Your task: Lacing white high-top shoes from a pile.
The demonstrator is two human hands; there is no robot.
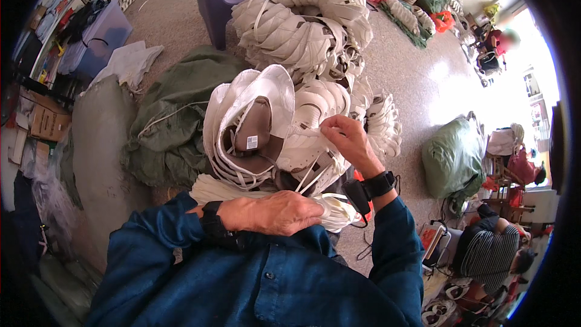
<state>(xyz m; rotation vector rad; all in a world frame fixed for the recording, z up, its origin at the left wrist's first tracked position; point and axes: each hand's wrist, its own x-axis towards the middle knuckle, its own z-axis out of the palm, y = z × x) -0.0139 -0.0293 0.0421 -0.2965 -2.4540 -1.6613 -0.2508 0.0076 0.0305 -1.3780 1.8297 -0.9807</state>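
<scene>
In front of me lies a cream shoe upper (307, 156) with lace holes and a brown lining. My right hand (352, 140) is at its right side, thumb and fingertips pinched together; what is between them is too small to make out. Lower down, my left hand (279, 213) is closed in front of my body. A white shoelace (315, 174) runs from the upper down to its fingers. Beside and under this hand lies a bundle of white laces (339, 213). Left of the upper, several nested white shoe pieces (279, 98) show a brown insole (256, 122) with a small label.
Coiled stacks of cream shoe uppers (290, 39) rise ahead, next to a purple plastic chair (216, 0). Green sacks (181, 106) lie left, another green sack (452, 156) right. A clear storage bin (100, 39) stands far left. A person in a striped shirt (487, 254) sits at right.
</scene>
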